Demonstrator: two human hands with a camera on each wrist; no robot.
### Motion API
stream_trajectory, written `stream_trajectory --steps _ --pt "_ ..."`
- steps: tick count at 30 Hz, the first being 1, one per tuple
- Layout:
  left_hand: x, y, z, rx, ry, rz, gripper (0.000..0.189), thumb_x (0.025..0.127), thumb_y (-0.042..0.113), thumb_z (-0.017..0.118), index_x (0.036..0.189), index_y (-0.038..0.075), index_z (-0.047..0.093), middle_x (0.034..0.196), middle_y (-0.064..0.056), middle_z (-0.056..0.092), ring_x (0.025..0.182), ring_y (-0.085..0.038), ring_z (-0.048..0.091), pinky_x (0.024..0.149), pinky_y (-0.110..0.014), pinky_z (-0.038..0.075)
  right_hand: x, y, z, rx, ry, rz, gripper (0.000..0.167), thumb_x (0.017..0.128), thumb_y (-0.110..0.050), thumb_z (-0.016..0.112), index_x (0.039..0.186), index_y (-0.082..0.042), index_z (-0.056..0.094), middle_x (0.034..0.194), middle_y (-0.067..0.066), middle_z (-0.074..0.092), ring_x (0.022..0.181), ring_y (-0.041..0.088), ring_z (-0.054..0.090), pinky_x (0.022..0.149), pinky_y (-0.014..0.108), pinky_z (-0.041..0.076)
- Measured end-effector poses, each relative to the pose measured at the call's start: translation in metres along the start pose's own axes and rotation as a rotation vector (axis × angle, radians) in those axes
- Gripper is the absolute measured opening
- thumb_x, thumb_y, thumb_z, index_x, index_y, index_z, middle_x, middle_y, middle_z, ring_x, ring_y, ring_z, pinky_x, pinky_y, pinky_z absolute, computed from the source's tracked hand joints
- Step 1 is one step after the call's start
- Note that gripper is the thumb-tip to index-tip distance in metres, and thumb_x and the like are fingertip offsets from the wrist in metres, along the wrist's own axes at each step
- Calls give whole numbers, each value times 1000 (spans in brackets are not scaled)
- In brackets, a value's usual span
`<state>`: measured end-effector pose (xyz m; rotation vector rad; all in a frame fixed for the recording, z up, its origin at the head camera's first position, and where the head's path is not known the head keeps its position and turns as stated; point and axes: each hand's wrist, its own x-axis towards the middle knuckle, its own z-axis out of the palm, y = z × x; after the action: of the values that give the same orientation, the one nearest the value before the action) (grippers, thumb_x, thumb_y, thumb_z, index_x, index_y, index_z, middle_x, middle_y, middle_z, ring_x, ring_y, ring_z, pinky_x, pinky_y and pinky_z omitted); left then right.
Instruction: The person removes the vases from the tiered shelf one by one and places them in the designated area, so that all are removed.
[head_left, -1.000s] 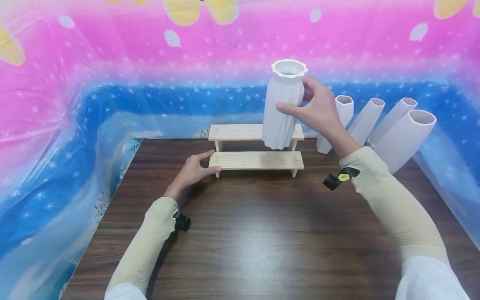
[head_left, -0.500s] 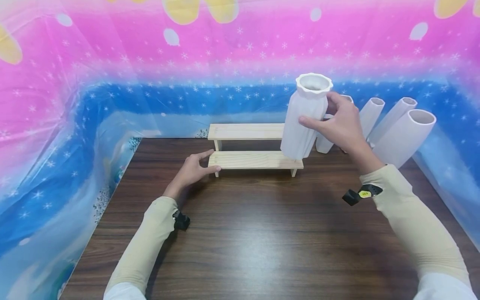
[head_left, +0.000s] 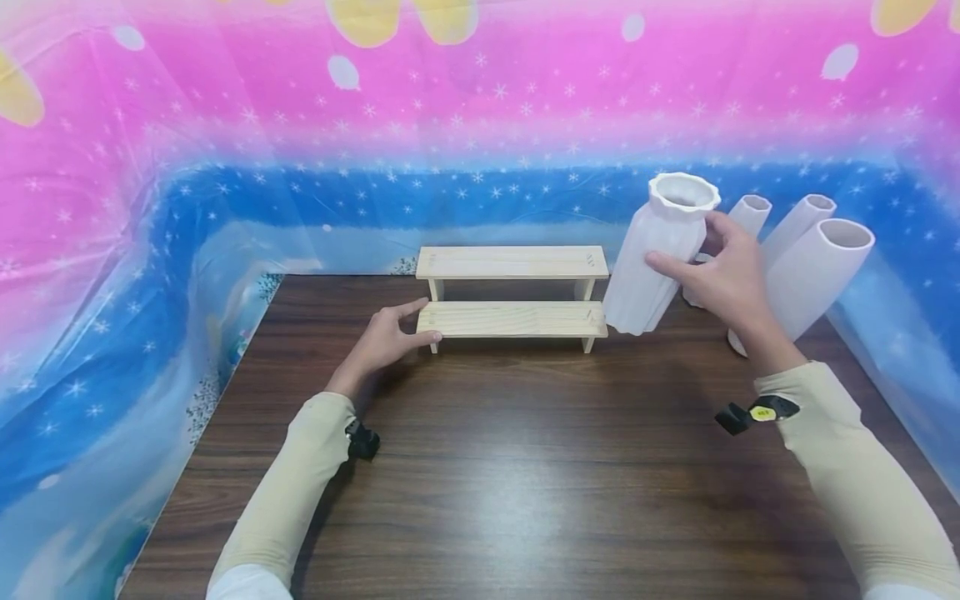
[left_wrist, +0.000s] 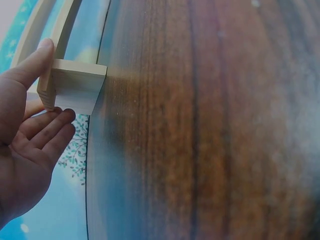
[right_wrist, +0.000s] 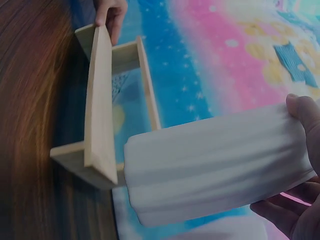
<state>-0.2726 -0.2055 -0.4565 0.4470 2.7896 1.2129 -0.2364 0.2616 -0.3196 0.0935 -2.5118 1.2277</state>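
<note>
My right hand holds a white fluted vase with a scalloped rim, thumb on the near side and fingers round the far side. The vase hangs tilted, just right of a two-step wooden shelf, apart from it in the right wrist view. At the shelf's left end, my left hand grips the lower board, thumb on one edge and fingers at the other. The left wrist view shows this hand pinching the end of the board.
Several tall white vases stand at the right behind my right hand, among them a wide one and slimmer ones. One is mostly hidden by the hand. A dark wood table lies beneath, with a patterned pink and blue cloth around it.
My right hand has carried the fluted vase rightward and downward, from in front of the shelf to beyond its right end. The vase leans more now. My left hand has stayed put.
</note>
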Motion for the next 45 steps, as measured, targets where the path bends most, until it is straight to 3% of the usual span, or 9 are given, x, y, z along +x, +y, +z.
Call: stream_trajectory --steps 6,14,17,22,25,29,31,37,45 --pt "0 0 0 8 3 -1 81 89 46 79 154 8 47 154 -17 49 96 -28 55 87 -43 42 -4 19 -9 -23 51 33 78 78 -44 89 142 -13 58 132 17 67 116 31 66 80 19 54" --pt "0 -1 1 8 1 -3 81 90 45 78 154 7 47 154 -17 48 79 -27 49 88 -42 42 -8 39 -12 -49 119 59 77 75 -46 91 138 -12 61 128 15 68 103 12 64 75 14 49" --pt "0 0 1 6 -4 -5 81 90 45 78 154 7 46 153 -17 49 90 -27 55 88 -43 42 -10 47 -11 -67 142 59 78 75 -47 91 138 -12 62 126 15 69 98 7 61 73 14 47" --pt "0 0 0 6 -6 -7 80 91 44 78 154 7 46 153 -17 49 113 -28 56 90 -43 43 -11 59 -10 -103 160 81 81 75 -51 89 140 -12 60 129 15 69 102 17 62 73 16 44" --pt "0 0 0 4 -6 -10 80 91 44 78 154 6 46 153 -17 49 111 -29 57 89 -43 43 -11 65 -8 -112 173 94 81 75 -51 89 139 -10 60 130 15 68 104 21 61 73 18 43" --pt "0 -1 0 -1 -4 -12 81 90 45 78 154 7 46 153 -18 49 80 -25 53 88 -43 42 -11 74 -6 -122 207 110 79 75 -48 90 138 -10 61 130 14 69 103 19 59 75 20 40" --pt "0 -1 0 2 -3 -14 81 90 46 78 154 7 46 154 -18 48 76 -25 50 88 -43 42 -11 77 -5 -126 222 111 79 75 -48 90 138 -10 61 130 14 69 105 20 59 78 21 40" --pt "0 0 0 9 0 -23 81 90 47 78 155 10 46 155 -17 48 109 -28 55 91 -44 43 -10 85 -2 -113 252 113 77 75 -47 90 137 -10 62 132 13 68 111 24 60 85 25 40" --pt "0 0 -1 16 -7 -9 83 90 47 78 155 8 45 156 -17 45 105 -29 54 91 -45 41 -13 95 -2 -110 269 152 82 75 -47 90 140 -8 59 135 13 66 115 26 60 91 33 43"
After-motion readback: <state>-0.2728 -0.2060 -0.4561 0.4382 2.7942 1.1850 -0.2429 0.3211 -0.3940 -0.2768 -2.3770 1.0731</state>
